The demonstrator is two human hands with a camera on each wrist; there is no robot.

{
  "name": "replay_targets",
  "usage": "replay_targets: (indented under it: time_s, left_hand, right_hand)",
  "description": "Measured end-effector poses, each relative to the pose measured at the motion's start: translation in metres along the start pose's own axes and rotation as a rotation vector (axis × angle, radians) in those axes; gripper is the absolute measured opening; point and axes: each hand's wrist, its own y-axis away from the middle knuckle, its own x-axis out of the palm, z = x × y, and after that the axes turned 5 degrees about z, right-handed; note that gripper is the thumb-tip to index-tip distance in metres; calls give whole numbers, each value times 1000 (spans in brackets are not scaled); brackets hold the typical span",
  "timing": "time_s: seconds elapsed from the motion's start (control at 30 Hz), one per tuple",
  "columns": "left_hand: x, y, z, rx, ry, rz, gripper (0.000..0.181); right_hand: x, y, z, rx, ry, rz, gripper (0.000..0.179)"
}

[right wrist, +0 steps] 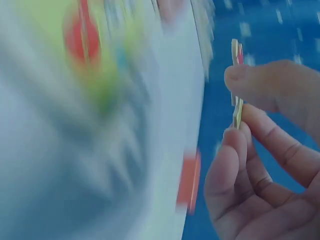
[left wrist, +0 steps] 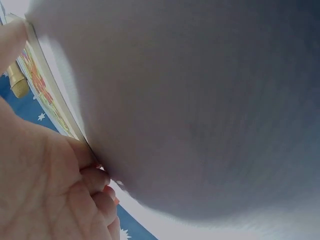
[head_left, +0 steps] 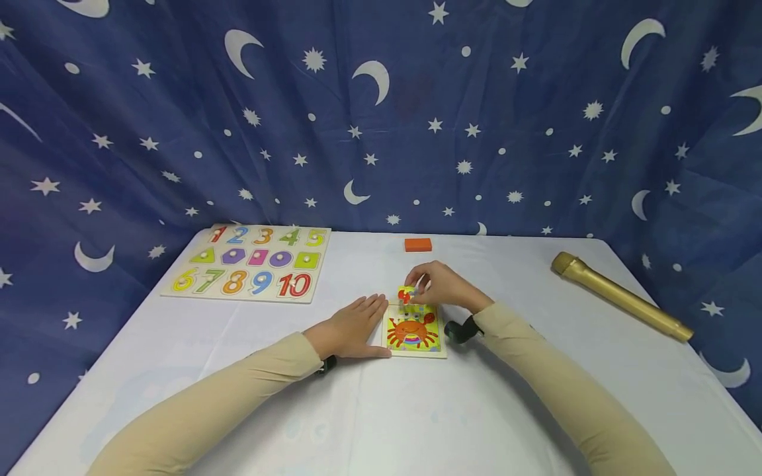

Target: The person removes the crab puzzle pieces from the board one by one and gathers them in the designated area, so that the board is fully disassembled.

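Left hand: the person's left hand (head_left: pixel 351 328) lies palm down with fingers extended and thumb held apart, touching the left edge of the crab board; nothing is gripped.
Right hand: the right hand (head_left: pixel 443 285) pinches a thin yellow puzzle piece with a red claw print (head_left: pixel 406 295) between thumb and fingers, raised over the far part of the crab board.
Crab board: a flat, light-rimmed puzzle board with a smiling orange-red crab on yellow-green (head_left: pixel 413 336), just right of the left hand and below the right hand.
In the way: the right hand and its piece partly cover the board's far end, so how the parts there sit cannot be told.
Number board: a pale rectangular board with coloured knobbed shapes (head_left: pixel 246 264), beyond the left hand and to its left.
Readable writing: numerals 1 to 5 along its far row, 6 to 10 along its near row.
Block: an orange rectangular block (head_left: pixel 418 245), beyond the right hand, near the far edge of the white-covered table (head_left: pixel 369 416).
Microphone: a gold microphone (head_left: pixel 622 297), well to the right of the right hand, lying slantwise.
Backdrop: dark blue cloth with white moons and stars (head_left: pixel 411 132), beyond both hands.
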Motion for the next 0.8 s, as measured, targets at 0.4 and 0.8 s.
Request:
replay_targets:
  time_s: [0.4, 0.8]
  left_hand:
    - [0, 0, -3, 1, 23, 11, 99]
    - [3, 0, -1, -6, 5, 2, 99]
  right_hand:
    - [-61, -12, -97, 247, -93, -101, 33]
    - [-57, -20, -104, 244, -103, -100, 40]
